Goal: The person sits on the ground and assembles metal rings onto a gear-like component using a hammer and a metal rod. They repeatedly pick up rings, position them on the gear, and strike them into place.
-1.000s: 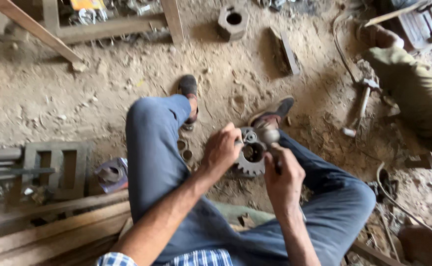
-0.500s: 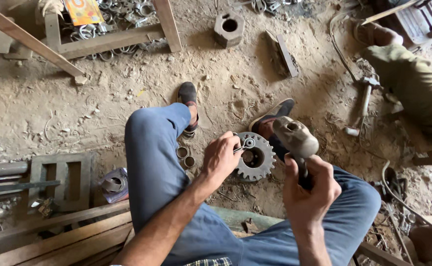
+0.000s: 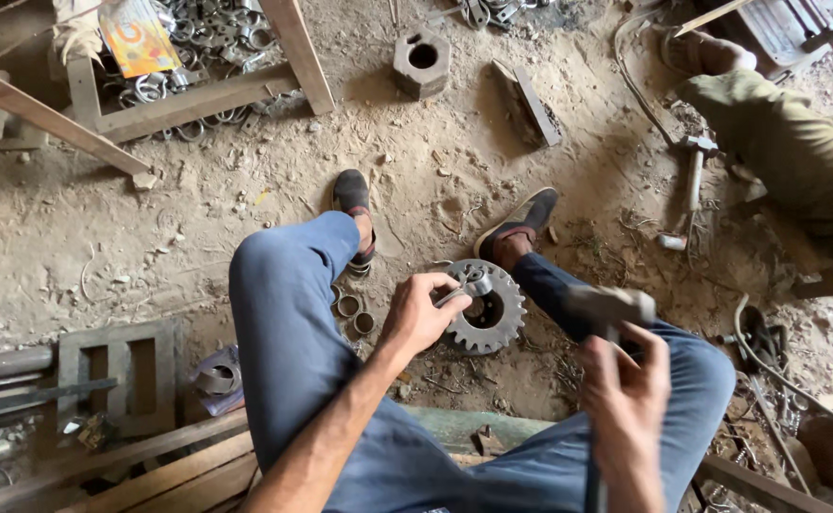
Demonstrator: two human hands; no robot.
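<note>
I sit with my knees apart over a dirt floor. A grey toothed gear wheel [image 3: 491, 309] lies flat on the ground between my feet. My left hand [image 3: 423, 312] pinches a small metal piece [image 3: 474, 283] against the gear's hub. My right hand [image 3: 625, 394] grips the handle of a hammer [image 3: 610, 306], whose blurred head hangs above my right thigh, to the right of the gear. Two small metal rings [image 3: 354, 313] lie on the ground just left of my left hand.
A second hammer [image 3: 689, 186] lies on the dirt at right, by another person's olive-trousered leg [image 3: 785, 147]. A square metal block with a hole [image 3: 421, 63] sits at the top. Wooden frame with metal rings [image 3: 198, 57] is upper left; a slotted metal block [image 3: 122, 375] and planks lower left.
My right hand with the hammer has drawn back from above the gear toward my right thigh. My left hand stays at the gear's hub.
</note>
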